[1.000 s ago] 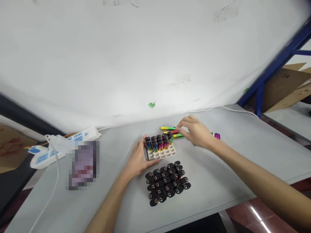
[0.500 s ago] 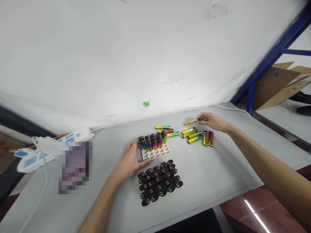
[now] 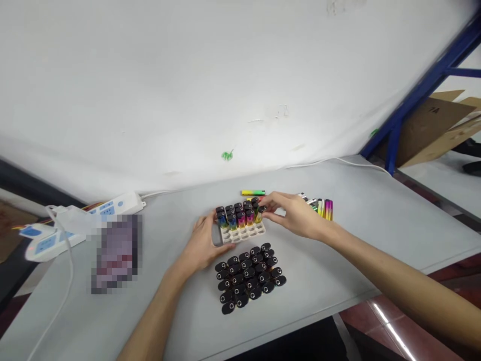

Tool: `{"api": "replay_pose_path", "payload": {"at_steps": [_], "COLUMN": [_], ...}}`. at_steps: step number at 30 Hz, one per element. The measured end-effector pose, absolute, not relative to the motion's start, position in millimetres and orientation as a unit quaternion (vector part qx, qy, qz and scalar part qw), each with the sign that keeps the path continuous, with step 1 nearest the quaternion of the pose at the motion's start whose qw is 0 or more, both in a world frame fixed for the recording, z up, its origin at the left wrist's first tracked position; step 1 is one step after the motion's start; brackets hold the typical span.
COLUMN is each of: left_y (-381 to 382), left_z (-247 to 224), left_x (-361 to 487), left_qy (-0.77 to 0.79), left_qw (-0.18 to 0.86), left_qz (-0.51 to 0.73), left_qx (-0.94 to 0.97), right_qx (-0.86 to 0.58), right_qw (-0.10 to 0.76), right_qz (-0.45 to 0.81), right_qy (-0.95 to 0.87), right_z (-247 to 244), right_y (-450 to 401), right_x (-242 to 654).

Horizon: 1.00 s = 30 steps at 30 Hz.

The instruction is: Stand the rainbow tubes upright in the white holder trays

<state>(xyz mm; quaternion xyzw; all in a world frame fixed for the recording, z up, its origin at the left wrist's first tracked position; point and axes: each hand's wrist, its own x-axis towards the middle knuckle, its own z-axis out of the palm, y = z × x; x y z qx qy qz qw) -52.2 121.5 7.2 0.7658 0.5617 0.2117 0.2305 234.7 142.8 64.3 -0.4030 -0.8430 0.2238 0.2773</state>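
My left hand (image 3: 203, 243) grips the left end of a white slotted tray (image 3: 246, 233), its thumb along the front corner and its fingers at the back. Several lighters (image 3: 240, 218) with black tops and shiny coloured bodies stand upright in the tray's back rows; the front slots hold none. At the tray's right end, my right hand (image 3: 295, 213) pinches one black-topped lighter (image 3: 262, 209) with a yellowish body, upright over or in a slot. Its lower end is hard to make out. In front stands a block of black-topped lighters (image 3: 248, 278), packed in rows.
Loose lighters (image 3: 328, 209) lie right of the tray, partly hidden by my right hand. A yellow-green lighter (image 3: 253, 192) lies behind the tray. Power strips (image 3: 124, 203) with cables and a blurred purple item (image 3: 118, 253) are on the left. A blue metal frame (image 3: 404, 113) rises at the right.
My right hand has moved left from above the loose lighters to the tray's right end, carrying a lighter and turning it upright. My left hand still grips the tray.
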Motion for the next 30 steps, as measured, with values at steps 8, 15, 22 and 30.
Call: {"api": "replay_pose_path", "payload": {"at_steps": [8, 15, 22, 30], "left_y": [121, 121, 120, 119], "left_z": [6, 5, 8, 7], "left_x": [-52, -53, -51, -52], "left_qy": [0.564, 0.567, 0.553, 0.559], "left_qw": [0.239, 0.243, 0.238, 0.242], "left_qz": [0.209, 0.211, 0.223, 0.214], "left_qx": [0.762, 0.758, 0.766, 0.763], "right_qx": [-0.423, -0.437, -0.428, -0.417], "right_qw": [0.284, 0.301, 0.295, 0.232], "right_qz": [0.213, 0.256, 0.277, 0.245], "right_qy": [-0.834, -0.808, -0.808, -0.844], "right_z": [54, 57, 63, 74], "right_y": [146, 143, 142, 142], "right_x": [233, 228, 228, 228]}}
